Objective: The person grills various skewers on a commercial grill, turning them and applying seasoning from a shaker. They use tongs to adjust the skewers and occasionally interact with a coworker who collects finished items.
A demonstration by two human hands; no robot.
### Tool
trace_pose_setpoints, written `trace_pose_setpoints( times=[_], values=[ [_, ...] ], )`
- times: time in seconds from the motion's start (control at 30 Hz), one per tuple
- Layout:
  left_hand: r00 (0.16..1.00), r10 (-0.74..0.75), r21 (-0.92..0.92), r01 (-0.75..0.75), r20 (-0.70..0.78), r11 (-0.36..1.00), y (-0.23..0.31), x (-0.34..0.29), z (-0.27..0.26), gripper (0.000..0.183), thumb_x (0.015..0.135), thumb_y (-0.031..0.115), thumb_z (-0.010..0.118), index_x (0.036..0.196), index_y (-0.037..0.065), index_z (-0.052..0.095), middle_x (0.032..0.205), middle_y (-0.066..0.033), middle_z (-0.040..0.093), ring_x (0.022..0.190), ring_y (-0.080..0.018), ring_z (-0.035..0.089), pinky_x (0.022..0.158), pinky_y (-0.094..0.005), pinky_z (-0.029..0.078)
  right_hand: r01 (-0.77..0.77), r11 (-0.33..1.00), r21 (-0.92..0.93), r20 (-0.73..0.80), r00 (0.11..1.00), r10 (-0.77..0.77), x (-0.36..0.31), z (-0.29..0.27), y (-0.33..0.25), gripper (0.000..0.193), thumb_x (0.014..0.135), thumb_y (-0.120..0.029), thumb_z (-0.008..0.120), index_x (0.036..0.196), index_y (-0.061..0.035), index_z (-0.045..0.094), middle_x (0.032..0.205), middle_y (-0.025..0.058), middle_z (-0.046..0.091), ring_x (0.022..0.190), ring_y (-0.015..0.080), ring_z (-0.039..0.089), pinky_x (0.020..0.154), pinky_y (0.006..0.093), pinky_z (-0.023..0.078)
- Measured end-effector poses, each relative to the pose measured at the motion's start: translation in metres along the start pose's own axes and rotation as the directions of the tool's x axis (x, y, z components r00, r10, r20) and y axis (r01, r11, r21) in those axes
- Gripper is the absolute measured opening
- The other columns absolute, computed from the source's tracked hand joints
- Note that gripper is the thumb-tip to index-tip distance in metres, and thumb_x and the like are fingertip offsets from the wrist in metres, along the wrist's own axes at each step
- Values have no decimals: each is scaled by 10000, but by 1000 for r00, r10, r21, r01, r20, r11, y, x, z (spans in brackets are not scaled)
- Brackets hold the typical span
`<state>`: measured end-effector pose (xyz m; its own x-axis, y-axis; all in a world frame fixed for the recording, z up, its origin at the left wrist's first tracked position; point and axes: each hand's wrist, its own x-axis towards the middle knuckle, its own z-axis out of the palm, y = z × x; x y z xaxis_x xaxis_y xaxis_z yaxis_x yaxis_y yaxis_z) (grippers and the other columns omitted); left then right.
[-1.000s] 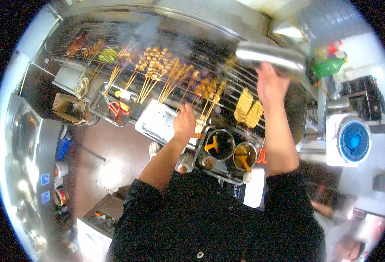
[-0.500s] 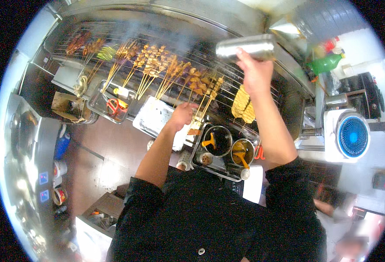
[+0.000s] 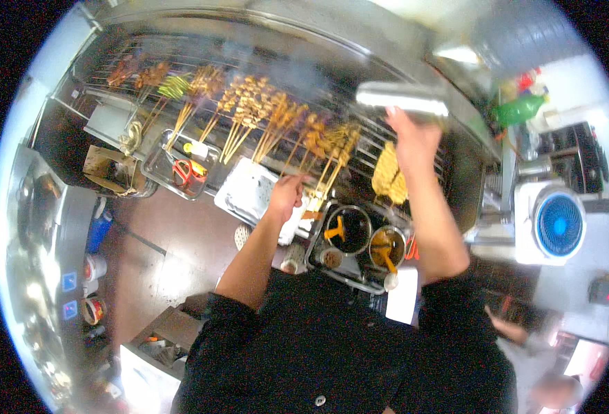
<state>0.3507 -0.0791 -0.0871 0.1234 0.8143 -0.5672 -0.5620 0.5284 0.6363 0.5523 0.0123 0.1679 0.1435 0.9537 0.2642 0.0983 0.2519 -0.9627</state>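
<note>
My right hand (image 3: 416, 141) is raised over the right part of the grill, closed round a shiny metal shaker canister (image 3: 402, 99). The canister lies nearly level in the air and is smeared by motion. Lower down, my left hand (image 3: 287, 196) is at the grill's front edge. Its fingers are bent together at the stick ends of browned meat skewers (image 3: 316, 134); the exact grip is partly hidden. Beside these lie more skewers (image 3: 342, 145), and beneath my right wrist are flat yellow skewered pieces (image 3: 389, 176).
Several skewer bunches (image 3: 246, 100) smoke on the grill (image 3: 360, 127). Along its front stand a white tray (image 3: 244, 186), a metal tray with red scissors (image 3: 188, 172), a dark sauce pot (image 3: 349, 231) and an amber sauce pot (image 3: 387, 250) with brushes. A fan (image 3: 558, 219) is at right.
The canister and my right hand have shifted slightly right and down in the picture. My left hand stays by the stick ends. The whole view has moved a little.
</note>
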Motion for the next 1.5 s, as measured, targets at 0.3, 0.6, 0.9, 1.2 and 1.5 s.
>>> trace_pose_setpoints(
  times=[0.3,0.6,0.9,1.2,1.5],
  values=[
    [999,-29,158,26,19,987,-46,-29,30,456,1008,396,578,1260,18,536,1010,-81,652,768,-181,673,589,-285,520,172,985,1,-137,976,-170,-1,-37,-4,334,815,1,793,1111,4,639,1039,92,693,872,172,680,765,333,579],
    [819,561,963,-232,117,138,-45,-23,68,272,921,167,598,1099,-31,546,923,-273,670,853,-415,686,725,-492,556,93,990,-110,-62,993,-100,9,-47,10,460,817,-23,794,1217,12,568,1144,134,657,1006,235,668,820,367,597],
    [964,243,851,-220,112,478,-32,-19,71,277,1038,223,478,1190,-3,532,696,-56,568,594,-227,570,543,-389,474,82,971,225,-76,995,-67,24,-42,-27,334,760,-28,850,1044,-11,675,1001,72,714,898,168,690,806,302,562],
    [958,-155,27,153,241,988,-36,-17,48,412,1061,371,472,1313,57,555,671,56,384,499,-62,323,423,-223,265,72,987,146,-64,996,-63,1,-44,-4,308,785,-2,818,1050,-14,662,1006,47,704,927,165,674,837,321,558],
    [976,-177,27,175,124,984,-37,-15,54,242,1034,246,542,1202,75,579,666,72,372,505,-55,331,428,-214,264,-310,943,121,4,950,312,-11,-35,7,397,818,-44,800,1167,8,620,1113,103,685,1010,204,668,922,344,557]
  ],
)
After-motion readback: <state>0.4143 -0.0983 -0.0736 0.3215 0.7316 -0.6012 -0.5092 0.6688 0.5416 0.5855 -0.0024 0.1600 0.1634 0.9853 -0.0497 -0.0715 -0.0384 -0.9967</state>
